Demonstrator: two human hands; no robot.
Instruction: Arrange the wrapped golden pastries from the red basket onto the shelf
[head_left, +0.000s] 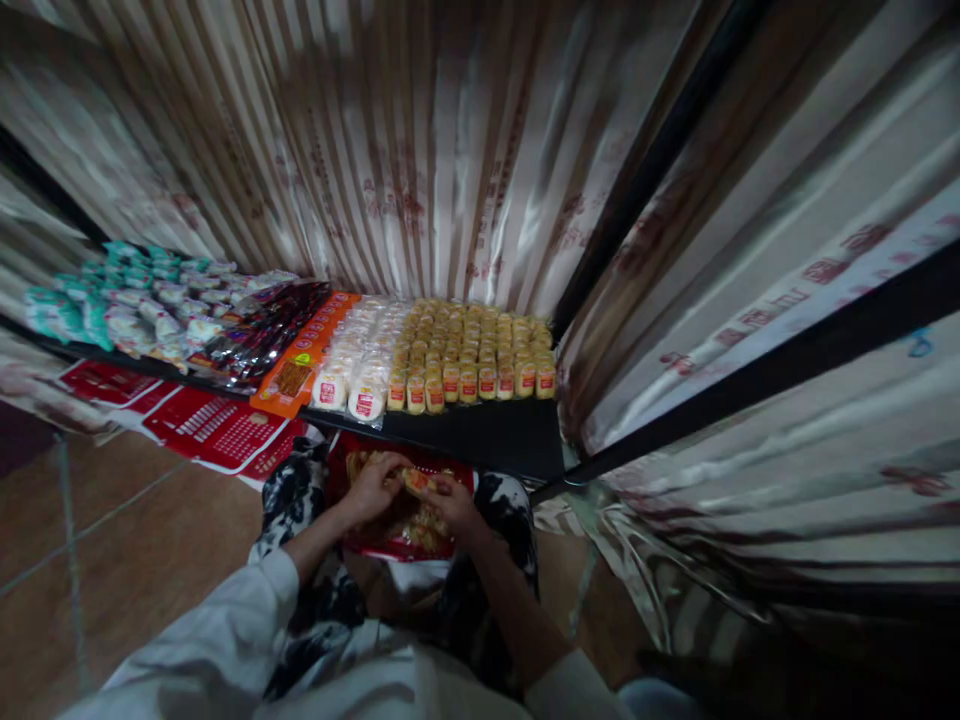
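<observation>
Between my legs is a red basket [379,553] with several yellowish wrapped snack packets [426,530] in it. Over it, both hands are at one small yellow snack packet [418,480] with an orange-red label. My left hand [377,488] pinches its left end. At its right end, the fingers of my right hand [454,500] are closed on it. Just beyond, on a black shelf [480,432], similar yellow packets [480,350] stand in close rows, their red labels facing me.
Left of the rows lie white round packets [364,400], an orange bag [292,385], dark shiny packets [255,335] and teal-and-white wrapped packets [82,305]. Pale curtains [420,130] hang behind and to the right, with a black bar [750,375]. A red printed sheet [202,420] hangs below the shelf.
</observation>
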